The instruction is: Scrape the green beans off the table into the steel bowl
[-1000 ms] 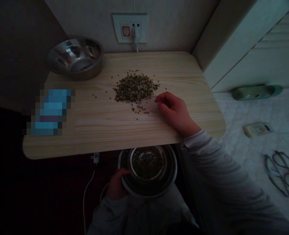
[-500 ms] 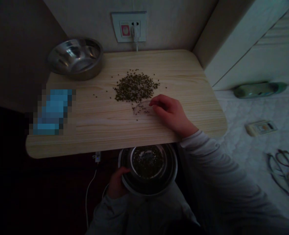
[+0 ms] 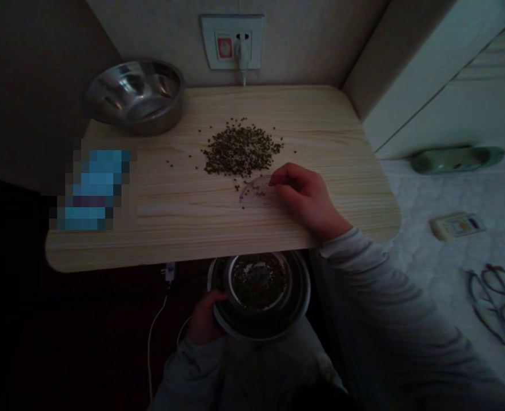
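Note:
My right hand (image 3: 301,197) pinches the edge of a clear protractor (image 3: 256,191) that lies low over the wooden tabletop (image 3: 184,222). A few small dark green beans show through or on the protractor. Just beyond it spreads a loose pile of the beans (image 3: 239,148). Below the table's front edge, my left hand (image 3: 207,319) grips the rim of a round metal bowl (image 3: 259,328), thumb over the edge. More beans lie in the middle of that bowl, near my lap.
A shiny steel bowl (image 3: 136,100) stands at the table's back left, with a blurred-out blue item (image 3: 93,188) in front of it. A plug sits in the wall socket (image 3: 233,43). On the white bedding at right are a green case (image 3: 458,158), a remote control (image 3: 458,226) and glasses (image 3: 499,302).
The view has shifted slightly. The protractor looks flatter against the tabletop, while my right hand keeps its pinch. My left hand still holds the bowl.

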`<state>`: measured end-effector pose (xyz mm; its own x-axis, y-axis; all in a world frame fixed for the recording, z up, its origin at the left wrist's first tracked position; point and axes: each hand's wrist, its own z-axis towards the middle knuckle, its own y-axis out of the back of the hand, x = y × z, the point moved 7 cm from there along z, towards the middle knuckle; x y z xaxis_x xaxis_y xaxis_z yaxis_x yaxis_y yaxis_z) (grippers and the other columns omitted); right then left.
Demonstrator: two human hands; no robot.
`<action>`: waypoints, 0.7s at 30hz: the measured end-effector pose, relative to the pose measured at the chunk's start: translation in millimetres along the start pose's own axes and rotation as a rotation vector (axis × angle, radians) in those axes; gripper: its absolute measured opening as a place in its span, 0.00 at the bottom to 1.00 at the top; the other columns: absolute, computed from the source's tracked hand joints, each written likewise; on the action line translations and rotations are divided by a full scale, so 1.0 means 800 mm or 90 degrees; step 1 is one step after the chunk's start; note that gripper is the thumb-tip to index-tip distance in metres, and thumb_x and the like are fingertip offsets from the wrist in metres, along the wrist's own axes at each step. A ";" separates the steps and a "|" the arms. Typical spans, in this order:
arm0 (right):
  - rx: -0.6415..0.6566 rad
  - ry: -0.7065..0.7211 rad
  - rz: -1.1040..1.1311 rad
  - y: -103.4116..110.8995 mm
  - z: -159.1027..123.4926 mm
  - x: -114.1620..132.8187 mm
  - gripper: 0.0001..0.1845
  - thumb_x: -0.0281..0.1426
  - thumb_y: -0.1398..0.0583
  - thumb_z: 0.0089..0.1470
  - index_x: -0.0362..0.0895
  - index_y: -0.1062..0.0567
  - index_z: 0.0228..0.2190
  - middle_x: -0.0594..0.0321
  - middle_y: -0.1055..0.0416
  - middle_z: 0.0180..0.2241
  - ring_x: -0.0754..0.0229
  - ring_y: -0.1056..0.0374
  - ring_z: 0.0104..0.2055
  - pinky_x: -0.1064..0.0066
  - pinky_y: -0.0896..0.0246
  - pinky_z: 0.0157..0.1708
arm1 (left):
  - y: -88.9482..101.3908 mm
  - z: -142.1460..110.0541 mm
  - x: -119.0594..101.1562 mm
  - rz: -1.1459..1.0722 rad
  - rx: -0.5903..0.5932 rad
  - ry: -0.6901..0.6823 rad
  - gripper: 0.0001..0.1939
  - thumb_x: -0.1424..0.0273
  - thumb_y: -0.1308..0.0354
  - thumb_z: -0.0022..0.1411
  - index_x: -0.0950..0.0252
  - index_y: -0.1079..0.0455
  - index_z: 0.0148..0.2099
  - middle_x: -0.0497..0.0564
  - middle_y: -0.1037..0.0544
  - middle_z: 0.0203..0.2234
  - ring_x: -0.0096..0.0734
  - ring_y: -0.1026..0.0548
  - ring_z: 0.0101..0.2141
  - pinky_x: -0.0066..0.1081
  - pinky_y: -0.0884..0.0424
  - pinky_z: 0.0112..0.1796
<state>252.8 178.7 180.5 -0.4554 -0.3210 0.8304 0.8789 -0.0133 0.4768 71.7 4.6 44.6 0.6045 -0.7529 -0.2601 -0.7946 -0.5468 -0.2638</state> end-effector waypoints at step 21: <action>-0.070 -0.018 -0.085 0.007 0.001 -0.005 0.07 0.25 0.48 0.43 0.41 0.31 0.26 0.67 0.38 0.20 0.68 0.43 0.22 0.74 0.49 0.23 | 0.025 0.023 0.004 0.056 0.036 -0.099 0.04 0.77 0.44 0.39 0.68 0.29 0.17 0.51 0.25 0.16 0.34 0.28 0.24 0.31 0.32 0.29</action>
<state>259.6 180.8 180.1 -0.5712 -0.2830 0.7705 0.8201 -0.1581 0.5499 58.6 -1.7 21.4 0.5376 -0.7292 -0.4235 -0.8431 -0.4567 -0.2839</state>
